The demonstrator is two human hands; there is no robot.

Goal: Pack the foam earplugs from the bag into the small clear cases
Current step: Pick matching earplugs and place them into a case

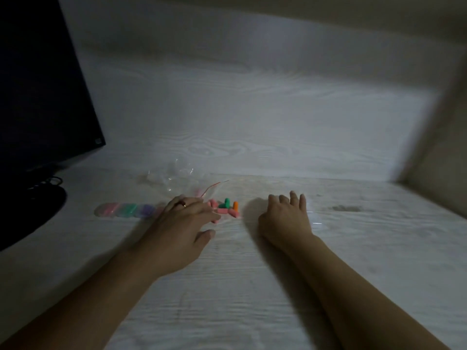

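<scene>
cases (pixel 123 210) lay in a row on the white table (pixel 278 286), left of the left hand: pink, then green, then purple showed through the clear plastic, so they held earplugs, though the count was too blurred to read. the near end of the row ran under the left hand's fingers.

bag (pixel 177 178) lay crumpled just behind the row, clear, its red-lined mouth turned toward the loose pile. a pink shape or two showed at the mouth; whether inside or just out, could not tell.

loose earplugs (pixel 226 209) sat in a small pile on the table between the two hands: several pink lying flat, one green and one orange standing upright.

left hand (pixel 182 231) reached forward, palm down, fingers stretched out and close together, tips at the pink plugs at the pile's near left edge; thumb held apart below. a ring (pixel 184 205) on one finger. whether it pinched a plug, could not tell.

right hand (pixel 285 218) rested palm down on the table just right of the pile, fingers loosely spread, holding nothing, not touching the plugs.

dark monitor (pixel 43 84) stood at far left, cables at its foot.
</scene>
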